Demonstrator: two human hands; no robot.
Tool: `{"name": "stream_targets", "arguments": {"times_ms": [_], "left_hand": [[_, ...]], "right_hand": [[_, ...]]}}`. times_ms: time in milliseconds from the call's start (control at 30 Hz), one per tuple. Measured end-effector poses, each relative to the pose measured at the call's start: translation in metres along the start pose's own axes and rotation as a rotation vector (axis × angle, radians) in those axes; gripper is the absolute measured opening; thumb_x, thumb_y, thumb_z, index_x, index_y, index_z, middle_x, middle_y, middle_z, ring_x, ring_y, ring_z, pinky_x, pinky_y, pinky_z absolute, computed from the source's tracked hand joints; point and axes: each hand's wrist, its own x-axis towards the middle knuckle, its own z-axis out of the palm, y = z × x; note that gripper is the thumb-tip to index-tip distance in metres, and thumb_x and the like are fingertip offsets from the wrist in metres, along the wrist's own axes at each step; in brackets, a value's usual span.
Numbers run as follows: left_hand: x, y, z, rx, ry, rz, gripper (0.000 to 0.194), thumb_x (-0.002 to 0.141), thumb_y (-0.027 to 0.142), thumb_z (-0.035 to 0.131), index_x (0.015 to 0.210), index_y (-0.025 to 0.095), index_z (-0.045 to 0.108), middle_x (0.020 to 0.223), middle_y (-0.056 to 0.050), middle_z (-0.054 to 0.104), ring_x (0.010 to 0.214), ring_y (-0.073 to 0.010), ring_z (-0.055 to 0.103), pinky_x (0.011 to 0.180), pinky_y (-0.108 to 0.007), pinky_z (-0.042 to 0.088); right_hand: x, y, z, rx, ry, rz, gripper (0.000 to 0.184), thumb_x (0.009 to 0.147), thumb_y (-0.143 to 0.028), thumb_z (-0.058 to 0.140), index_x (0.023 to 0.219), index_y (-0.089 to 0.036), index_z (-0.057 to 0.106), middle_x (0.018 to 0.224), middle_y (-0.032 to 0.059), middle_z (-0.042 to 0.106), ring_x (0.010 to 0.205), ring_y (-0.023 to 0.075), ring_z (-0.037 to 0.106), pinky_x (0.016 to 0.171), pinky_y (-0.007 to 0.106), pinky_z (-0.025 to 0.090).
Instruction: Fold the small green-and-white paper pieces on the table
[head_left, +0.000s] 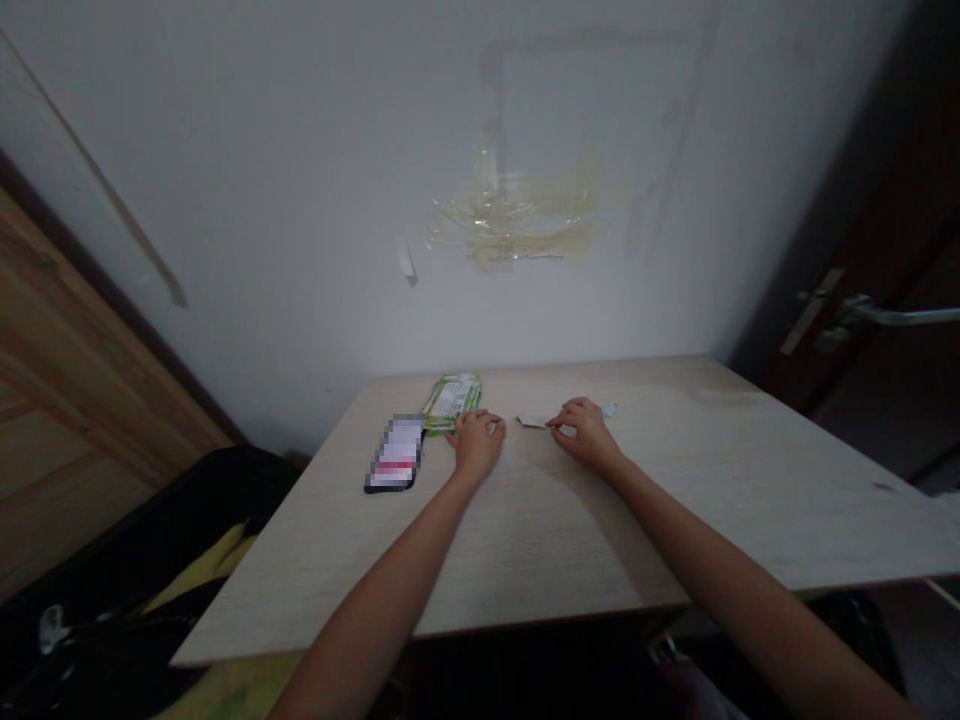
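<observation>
My right hand (587, 432) is closed in a pinch over the table. Thumb and fingertips grip one end of a small flat whitish piece (532, 421), which looks like paper and points toward my left hand. My left hand (478, 442) rests beside the near right edge of a green and white packet (453, 397). Its thumb and index finger come together around a tiny pale spot that is too small to name. Just past the right knuckles, a small pale bluish-white item (609, 410) shows, partly hidden by the hand.
A phone (395, 452) with a blurred lit screen lies left of my left hand. The pale wood table (720, 480) meets a wall (315, 200) bearing old yellowed tape (525, 235). A dark door with a metal handle (900, 316) stands right; a black bag (217, 490) sits left.
</observation>
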Motion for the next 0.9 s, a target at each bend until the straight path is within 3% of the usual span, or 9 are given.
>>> {"name": "stream_targets", "arguments": {"times_ms": [200,367,600,900], "left_hand": [[-0.002,-0.001,0.001,0.039,-0.027,0.063,0.022,0.09,0.04,0.058,0.098,0.033,0.077,0.127,-0.004,0.066,0.128,-0.0319,0.045,0.11,-0.065,0.023],[-0.005,-0.001,0.002,0.07,-0.111,0.096,0.023,0.089,0.043,0.058,0.1,0.037,0.077,0.129,-0.004,0.065,0.129,-0.0317,0.043,0.11,-0.07,0.014],[-0.007,0.001,0.003,0.121,-0.122,0.101,0.024,0.089,0.045,0.058,0.105,0.039,0.076,0.131,-0.004,0.063,0.13,-0.0322,0.042,0.11,-0.071,0.011],[-0.009,0.001,0.008,0.167,-0.117,0.129,0.034,0.088,0.055,0.056,0.111,0.038,0.074,0.136,-0.006,0.059,0.134,-0.0344,0.039,0.114,-0.069,0.009]], "right_hand": [[-0.002,-0.003,0.004,0.036,-0.146,-0.007,0.016,0.081,-0.029,0.072,0.095,-0.024,0.079,0.087,0.0079,0.07,0.102,0.0261,0.054,0.093,0.04,0.04],[-0.003,-0.007,0.003,0.095,-0.172,0.009,0.024,0.085,-0.034,0.069,0.102,-0.02,0.077,0.092,0.0093,0.071,0.1,0.025,0.057,0.091,0.038,0.043],[-0.002,-0.008,0.001,0.145,-0.203,-0.043,0.026,0.088,-0.019,0.057,0.106,-0.023,0.076,0.112,0.008,0.072,0.11,0.0242,0.058,0.1,0.044,0.043],[-0.001,-0.016,-0.001,0.133,-0.237,-0.063,0.031,0.083,-0.008,0.057,0.099,-0.024,0.078,0.102,0.0068,0.073,0.106,0.0234,0.057,0.098,0.041,0.044]]}}
